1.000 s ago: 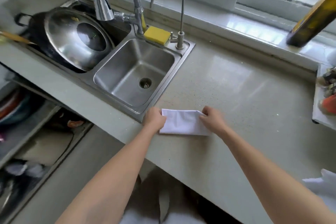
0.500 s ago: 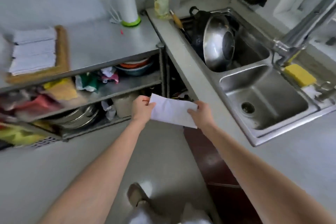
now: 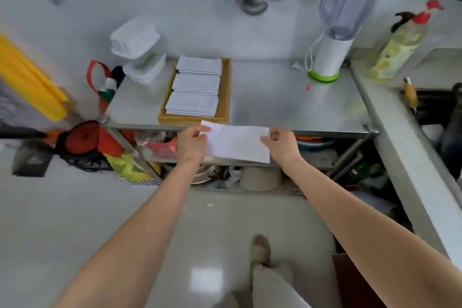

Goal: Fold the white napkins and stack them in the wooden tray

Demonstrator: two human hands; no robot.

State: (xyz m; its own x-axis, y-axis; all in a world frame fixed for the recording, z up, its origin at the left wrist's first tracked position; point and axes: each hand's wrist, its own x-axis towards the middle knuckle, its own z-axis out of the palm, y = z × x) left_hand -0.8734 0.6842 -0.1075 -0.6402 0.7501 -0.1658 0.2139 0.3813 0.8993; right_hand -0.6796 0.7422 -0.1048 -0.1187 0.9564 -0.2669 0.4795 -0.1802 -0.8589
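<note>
A folded white napkin [image 3: 237,143] is held in the air in front of the steel table's near edge. My left hand [image 3: 191,143] pinches its left end and my right hand [image 3: 281,145] pinches its right end. Just beyond it, on the steel table [image 3: 287,102], lies the wooden tray [image 3: 225,90]. The tray holds three stacks of folded white napkins [image 3: 196,86] in a row from back to front.
A blender [image 3: 337,32] with a green lid stands at the table's back right, and white plastic containers [image 3: 137,47] sit left of the tray. A dish-soap bottle [image 3: 400,45] is on the counter at right. Cluttered shelves lie under the table. Ladles hang on the wall.
I lifted the folded napkin off the counter by the sink, turned left and carried it to the steel table. Both hands still hold its ends, now just before the tray.
</note>
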